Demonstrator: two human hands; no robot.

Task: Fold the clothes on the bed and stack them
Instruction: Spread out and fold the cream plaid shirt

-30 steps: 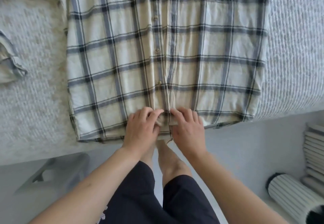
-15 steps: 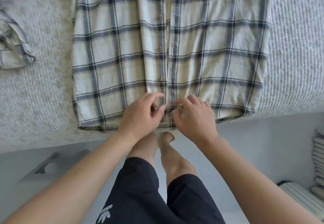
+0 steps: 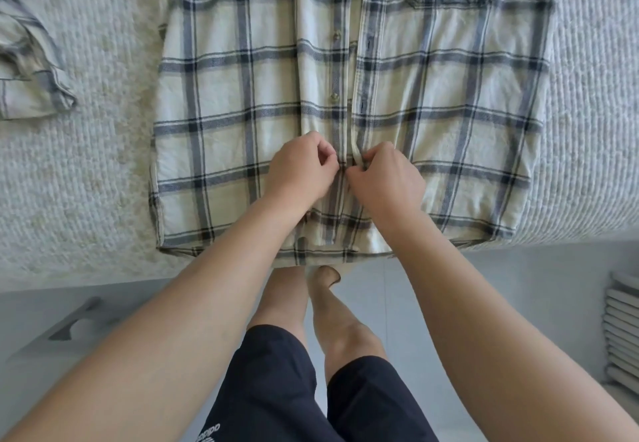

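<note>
The shirt [image 3: 345, 102] lies face up and flat on the bed [image 3: 86, 165], hem at the bed's near edge and slightly overhanging it, collar out of frame at the far side. Both hands work at the placket, a short way up from the hem. The left hand [image 3: 299, 172] has fingers curled, pinching the button-side edge; the right hand [image 3: 385, 178] has fingers curled, pinching the buttonhole-side edge just beside it. The two hands nearly touch. Whether a button is held between the fingertips cannot be told; they cover that spot. Further from the hem the placket lies open, with buttons [image 3: 334, 96] and buttonholes showing side by side. Judgement: the cloth is light, soft woven fabric, limp, not fragile, not slippery; it will drape and crease wherever unsupported and will slide little on the textured bedcover. Closing it needs a fine pinch at the placket edges. For folding, the side seams and shoulders look the best holds, the panels laid flat on the bed between moves. A second plaid garment [image 3: 31, 61] lies crumpled well to the left of the shirt.
</note>
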